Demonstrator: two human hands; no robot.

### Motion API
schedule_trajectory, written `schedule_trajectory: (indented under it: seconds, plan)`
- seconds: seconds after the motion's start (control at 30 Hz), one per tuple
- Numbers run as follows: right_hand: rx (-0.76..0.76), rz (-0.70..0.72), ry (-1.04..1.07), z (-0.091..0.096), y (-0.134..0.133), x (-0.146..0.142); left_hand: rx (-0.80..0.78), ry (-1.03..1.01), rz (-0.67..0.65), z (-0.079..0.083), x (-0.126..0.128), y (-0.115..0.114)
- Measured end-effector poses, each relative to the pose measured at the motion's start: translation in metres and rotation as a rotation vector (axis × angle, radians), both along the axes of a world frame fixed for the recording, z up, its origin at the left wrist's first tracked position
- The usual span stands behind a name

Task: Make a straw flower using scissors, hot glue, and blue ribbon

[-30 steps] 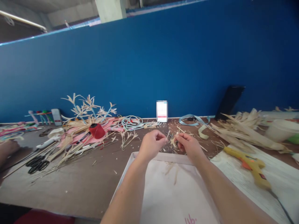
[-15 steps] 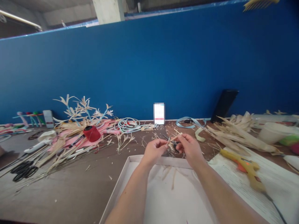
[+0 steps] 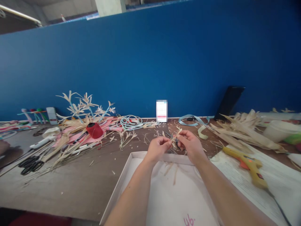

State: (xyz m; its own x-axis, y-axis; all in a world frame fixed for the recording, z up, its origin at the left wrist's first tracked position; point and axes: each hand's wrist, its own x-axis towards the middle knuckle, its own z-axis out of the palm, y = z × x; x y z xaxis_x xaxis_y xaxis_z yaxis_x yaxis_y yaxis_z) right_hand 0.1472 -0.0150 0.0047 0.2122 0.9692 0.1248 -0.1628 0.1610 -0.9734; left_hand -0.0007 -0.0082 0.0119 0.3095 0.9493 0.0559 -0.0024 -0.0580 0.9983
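Observation:
My left hand and my right hand meet above the far edge of a shallow white box lid. Both are closed in a pinch on a thin pale straw strip that sticks up between the fingertips. A few loose straw bits lie inside the lid under my wrists.
A yellow glue gun lies on white paper at right, behind it a heap of dried husks. Left are a red thread spool, straw flowers, black scissors and a coiled cable. Another person's hand shows at the left edge.
My hands have stayed together on the strip, with small finger shifts. The view has bobbed slightly. The other person's hand at the left edge went out of view and is back.

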Motion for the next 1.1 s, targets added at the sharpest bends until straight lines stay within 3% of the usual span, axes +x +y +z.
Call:
schedule_trajectory:
  seconds: [0.7, 1.1]
  plan:
    - [-0.002, -0.005, -0.018, 0.0024, -0.0015, -0.0010, 0.015, 0.041, -0.023, 0.0031, -0.0019, -0.0019]
    - [-0.013, 0.016, -0.038, 0.0007, -0.0008, 0.0004, 0.066, 0.079, -0.015, -0.0045, -0.0027, 0.0014]
